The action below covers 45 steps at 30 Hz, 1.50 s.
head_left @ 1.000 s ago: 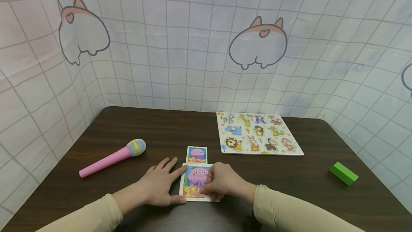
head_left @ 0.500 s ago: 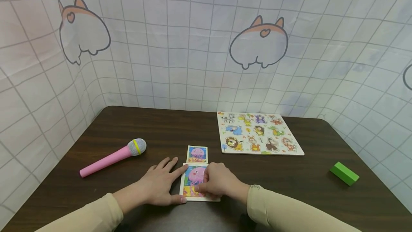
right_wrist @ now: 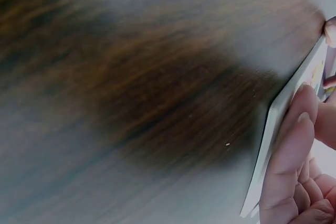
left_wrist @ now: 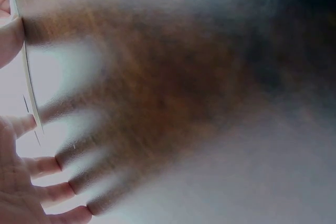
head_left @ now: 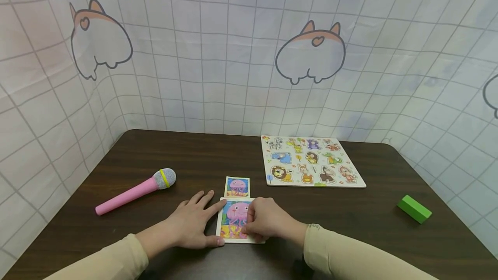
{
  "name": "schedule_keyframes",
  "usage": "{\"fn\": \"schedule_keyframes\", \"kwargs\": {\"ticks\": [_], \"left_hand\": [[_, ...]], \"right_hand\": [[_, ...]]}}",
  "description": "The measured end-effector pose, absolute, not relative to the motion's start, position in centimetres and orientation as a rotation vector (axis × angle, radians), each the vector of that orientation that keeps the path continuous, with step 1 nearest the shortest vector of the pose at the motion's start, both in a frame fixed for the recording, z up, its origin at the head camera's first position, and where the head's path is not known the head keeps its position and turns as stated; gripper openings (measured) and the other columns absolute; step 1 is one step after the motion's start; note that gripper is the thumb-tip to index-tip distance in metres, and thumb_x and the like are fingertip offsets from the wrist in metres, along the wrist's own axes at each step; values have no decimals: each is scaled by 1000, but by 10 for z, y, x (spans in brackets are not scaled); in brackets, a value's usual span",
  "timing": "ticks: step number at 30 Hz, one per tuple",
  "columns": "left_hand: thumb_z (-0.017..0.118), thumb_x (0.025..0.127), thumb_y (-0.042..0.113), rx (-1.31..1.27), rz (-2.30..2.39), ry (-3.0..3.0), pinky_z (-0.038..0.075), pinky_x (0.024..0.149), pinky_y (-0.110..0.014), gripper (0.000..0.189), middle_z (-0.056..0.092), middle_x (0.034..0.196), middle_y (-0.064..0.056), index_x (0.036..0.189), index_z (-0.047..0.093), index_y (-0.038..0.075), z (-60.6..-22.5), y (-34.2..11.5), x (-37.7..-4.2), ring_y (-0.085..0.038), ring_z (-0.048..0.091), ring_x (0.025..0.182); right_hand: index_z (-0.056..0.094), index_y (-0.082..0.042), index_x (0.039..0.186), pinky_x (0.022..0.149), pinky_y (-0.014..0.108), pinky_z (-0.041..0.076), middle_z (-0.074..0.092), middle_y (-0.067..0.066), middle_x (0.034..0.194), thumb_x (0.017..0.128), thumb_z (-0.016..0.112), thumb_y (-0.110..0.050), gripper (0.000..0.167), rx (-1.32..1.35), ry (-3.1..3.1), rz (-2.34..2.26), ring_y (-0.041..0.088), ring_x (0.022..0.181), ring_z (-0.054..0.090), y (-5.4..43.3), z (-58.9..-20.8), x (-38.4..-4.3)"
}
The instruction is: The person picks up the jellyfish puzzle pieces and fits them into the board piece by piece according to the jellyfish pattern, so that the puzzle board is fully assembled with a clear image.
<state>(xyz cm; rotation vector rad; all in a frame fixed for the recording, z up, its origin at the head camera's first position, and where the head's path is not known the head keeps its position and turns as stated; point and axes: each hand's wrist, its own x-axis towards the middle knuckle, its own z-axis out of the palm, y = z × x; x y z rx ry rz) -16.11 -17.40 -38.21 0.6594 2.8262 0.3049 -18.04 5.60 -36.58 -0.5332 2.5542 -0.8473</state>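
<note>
A small white-framed board with a pink jellyfish picture [head_left: 232, 218] lies flat near the table's front edge. My left hand [head_left: 190, 221] rests spread on the table beside it, index fingertip and thumb tip at its left edge. My right hand [head_left: 268, 217] is over the board's right half, fingers curled and thumb tip on the picture. I cannot tell whether those fingers pinch a puzzle piece. The board's right part is hidden under this hand. In the right wrist view, curled fingers [right_wrist: 294, 150] lie along the board's white edge [right_wrist: 262, 156].
A small matching jellyfish card [head_left: 237, 187] lies just beyond the board. To the left is a pink toy microphone [head_left: 136, 192]. An animal peg-style board [head_left: 311, 161] lies at the back right, and a green block [head_left: 414, 209] at the right. A white grid-patterned curtain [head_left: 202, 55] surrounds the table.
My right hand shifts left over the picture, then back right a little. The left hand stays in place.
</note>
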Motion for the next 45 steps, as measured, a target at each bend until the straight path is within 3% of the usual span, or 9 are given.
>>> {"fn": "schedule_keyframes", "kwargs": {"ticks": [6,12,19,26,39,41,45], "left_hand": [[69,83,70,663,312,2829,37,106,-73,94,34,163,-24,158,40,20,-382,-175,-160,-51,32,148],[70,83,69,663,311,2827,36,107,-72,94,33,163,-24,158,39,21,-383,-175,-160,-50,31,149],[69,83,69,660,296,2816,35,107,-73,94,32,164,-23,159,38,22,-383,-174,-162,-50,30,149],[69,83,70,660,297,2813,35,108,-73,95,32,164,-22,159,37,23,-384,-174,-163,-49,30,150],[68,84,71,662,304,2810,35,107,-74,95,31,164,-23,159,37,22,-383,-176,-163,-50,30,150],[68,84,71,663,299,2810,35,107,-73,95,32,164,-23,159,37,22,-383,-175,-163,-50,30,150],[68,84,70,663,297,2807,35,107,-74,95,32,164,-23,159,38,21,-383,-174,-162,-51,30,149]], "right_hand": [[60,-12,61,42,21,37,56,-5,46,84,84,-14,33,-557,2567,-840,6,40,50,53,-366,-181],[63,-12,69,46,23,44,63,-2,52,87,82,-17,26,-578,2513,-904,8,46,59,68,-362,-183],[69,-11,85,58,25,49,69,-3,74,91,77,-14,11,-717,2569,-953,11,65,64,118,-356,-187],[71,-9,97,67,24,51,71,-4,88,92,76,-17,11,-680,2639,-926,6,78,64,177,-361,-189],[72,-6,103,68,23,51,70,-2,93,93,76,-19,17,-522,2626,-898,7,79,63,244,-372,-181],[72,-7,104,67,26,52,70,-1,94,92,77,-23,21,-568,2597,-899,8,78,63,252,-385,-185],[71,-29,104,69,24,50,64,-12,98,82,84,-48,32,-660,2610,-882,2,81,59,280,-439,-205]]}}
